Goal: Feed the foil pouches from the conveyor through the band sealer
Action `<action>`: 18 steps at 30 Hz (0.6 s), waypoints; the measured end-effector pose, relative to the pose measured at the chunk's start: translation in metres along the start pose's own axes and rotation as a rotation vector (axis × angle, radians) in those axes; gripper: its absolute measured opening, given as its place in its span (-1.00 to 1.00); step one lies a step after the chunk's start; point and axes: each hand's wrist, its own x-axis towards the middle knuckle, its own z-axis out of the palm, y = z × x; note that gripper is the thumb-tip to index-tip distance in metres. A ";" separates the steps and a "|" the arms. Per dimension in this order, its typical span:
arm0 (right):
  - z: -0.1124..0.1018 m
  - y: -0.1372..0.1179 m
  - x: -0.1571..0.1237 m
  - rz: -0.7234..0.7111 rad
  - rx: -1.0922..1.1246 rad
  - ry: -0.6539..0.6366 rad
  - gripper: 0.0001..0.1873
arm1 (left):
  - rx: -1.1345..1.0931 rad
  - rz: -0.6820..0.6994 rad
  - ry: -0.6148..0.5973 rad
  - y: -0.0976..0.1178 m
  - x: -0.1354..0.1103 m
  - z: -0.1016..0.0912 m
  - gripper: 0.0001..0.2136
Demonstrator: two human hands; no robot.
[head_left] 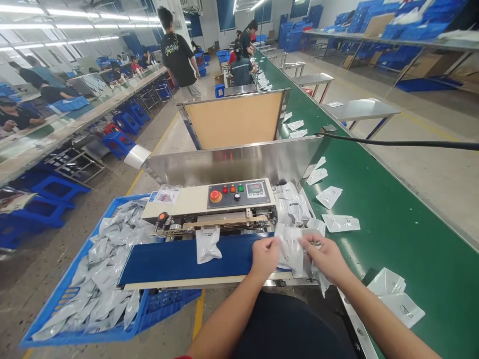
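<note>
Between my hands, just past the right end of the blue belt (164,264), hangs a white plastic pouch (291,247). My left hand (265,257) pinches its left edge. With fingers closed, my right hand (322,254) grips its right edge; another pouch (321,279) dangles beneath that hand, and I cannot tell how it is held. Left of my hands, a pouch (208,247) hangs with its top edge in the band sealing machine (209,199) and its body over the blue belt. A pile of pouches (294,202) lies right behind my hands.
A blue crate (80,341) full of pouches stands at the left end of the machine. On the right runs a green conveyor (392,239) with scattered pouches (340,223). A black cable (404,143) crosses above it. Metal panels (232,162) rise behind the machine. Other people work farther off.
</note>
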 end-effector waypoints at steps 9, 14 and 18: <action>0.023 -0.015 0.066 0.103 -0.021 -0.030 -0.67 | -0.055 -0.218 0.307 -0.025 0.031 0.000 -0.43; 0.036 -0.024 0.053 0.027 -0.068 -0.092 -0.61 | -0.061 -0.146 0.397 -0.024 0.013 -0.046 -0.52; 0.036 -0.018 0.024 0.018 0.082 -0.025 -0.41 | 0.087 0.162 0.565 -0.020 -0.030 -0.067 -0.58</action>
